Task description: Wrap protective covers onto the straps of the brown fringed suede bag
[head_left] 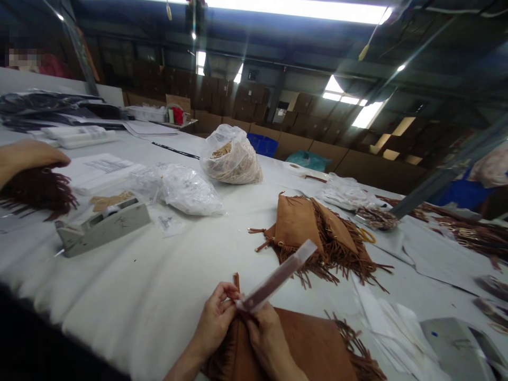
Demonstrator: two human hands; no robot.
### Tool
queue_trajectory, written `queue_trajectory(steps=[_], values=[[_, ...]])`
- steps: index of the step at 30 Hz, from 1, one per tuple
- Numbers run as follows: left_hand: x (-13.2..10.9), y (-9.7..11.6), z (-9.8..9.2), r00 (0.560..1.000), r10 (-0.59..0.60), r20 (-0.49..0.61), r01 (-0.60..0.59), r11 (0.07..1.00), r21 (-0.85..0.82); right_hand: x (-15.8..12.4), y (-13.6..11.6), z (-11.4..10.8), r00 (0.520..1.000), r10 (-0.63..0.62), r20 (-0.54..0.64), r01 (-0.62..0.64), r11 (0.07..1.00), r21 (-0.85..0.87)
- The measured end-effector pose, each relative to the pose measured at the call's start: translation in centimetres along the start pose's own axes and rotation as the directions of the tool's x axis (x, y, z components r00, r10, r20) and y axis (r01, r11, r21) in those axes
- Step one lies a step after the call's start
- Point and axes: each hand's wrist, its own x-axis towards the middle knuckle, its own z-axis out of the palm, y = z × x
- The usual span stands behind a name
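One clear sleeve, narrow, with a brown strip inside, slanting up to the right above the near table edge. Left hand and right hand both pinch its lower end, fingers closed on it. Beneath them lies one brown fringed bag, flat on the white table. Beyond it, a pile of what looks like two tan fringed bags. One tape dispenser to the left. Two plastic bags: crumpled clear bag, fuller bag. Far left, another person's hand rests on dark fringe.
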Motion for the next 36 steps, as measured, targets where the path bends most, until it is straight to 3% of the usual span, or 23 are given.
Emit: queue_trajectory(steps=[3,6,9,11,13,14,15,17,18,21,24,30,36], values=[[0.1,0.0,0.0,1.000,-0.009,0.008,0.009,0.999,0.037,-0.4,0.6,0.5,0.994,-0.104,-0.017,0.100,0.982,-0.163],[-0.4,0.3,-0.5,0.998,-0.053,0.016,0.052,0.998,0.018,-0.9,1.7,0.6,0.987,-0.139,-0.079,0.111,0.952,-0.285],[-1.8,1.2,-0.9,0.971,-0.180,-0.159,0.173,0.983,-0.054,-1.4,2.2,0.5,0.959,-0.269,-0.083,0.215,0.890,-0.402],[-3.2,2.0,-0.8,0.895,-0.415,-0.165,0.388,0.905,-0.174,-1.7,1.9,0.6,0.921,-0.390,-0.018,0.330,0.803,-0.496],[-4.5,2.8,-0.7,0.769,-0.640,0.008,0.617,0.737,-0.276,-1.9,1.5,1.0,0.888,-0.452,0.083,0.420,0.724,-0.547],[-4.9,3.0,-0.6,0.721,-0.687,0.094,0.679,0.673,-0.293,-2.0,1.2,1.2,0.876,-0.466,0.125,0.452,0.703,-0.549],[-5.2,3.2,-0.7,0.701,-0.700,0.134,0.703,0.648,-0.294,-2.0,1.1,1.4,0.864,-0.480,0.155,0.482,0.694,-0.535],[-5.4,3.0,-1.3,0.721,-0.686,0.099,0.686,0.688,-0.235,-1.9,1.0,1.7,0.857,-0.487,0.166,0.505,0.734,-0.454],[-5.3,2.9,-1.8,0.741,-0.669,0.065,0.668,0.724,-0.172,-1.8,1.1,1.7,0.876,-0.458,0.149,0.477,0.783,-0.398],[-5.0,2.5,-3.3,0.776,-0.629,0.048,0.626,0.777,0.065,-1.2,1.5,1.6,0.962,-0.242,0.125,0.269,0.919,-0.289],[-4.6,2.6,-3.8,0.787,-0.614,0.059,0.596,0.781,0.187,-0.5,1.4,1.6,0.970,-0.104,0.221,0.170,0.937,-0.305],[-4.2,2.5,-2.9,0.791,-0.612,0.016,0.598,0.778,0.195,0.1,0.9,2.0,0.963,-0.021,0.268,0.115,0.933,-0.342],[-3.7,2.0,-2.1,0.819,-0.569,-0.074,0.572,0.798,0.188,-0.3,1.1,1.6,0.969,-0.059,0.240,0.094,0.986,-0.136]])
